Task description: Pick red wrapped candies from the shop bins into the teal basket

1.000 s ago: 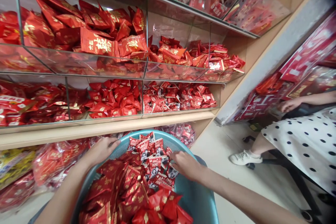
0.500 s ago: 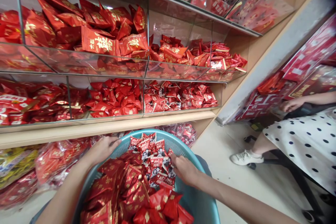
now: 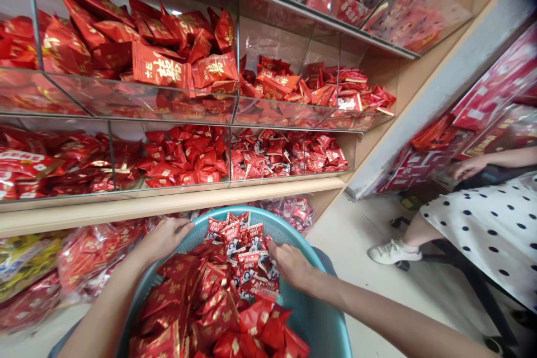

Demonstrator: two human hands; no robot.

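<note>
Shelves (image 3: pixel 251 189) stand past your basket (image 3: pixel 302 305), with small packets (image 3: pixel 248 263) just left of your nearer right hand (image 3: pixel 291 263), your left hand (image 3: pixel 165 239) by its rim (image 3: pixel 279 220), both half-curled, holds unclear.

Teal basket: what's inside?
Red packets with black-and-white figures at the far side of the teal basket, gold-patterned dark red packets near left, brighter red packets near right. Upper packets and the right hand cover whatever lies beneath.

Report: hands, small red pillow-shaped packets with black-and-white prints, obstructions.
Left hand at rim of round teal plastic basket. Right hand at small packets, grip unclear. Small packets heaped inside, beside larger red-and-gold packets. No obstruction visible.
</note>
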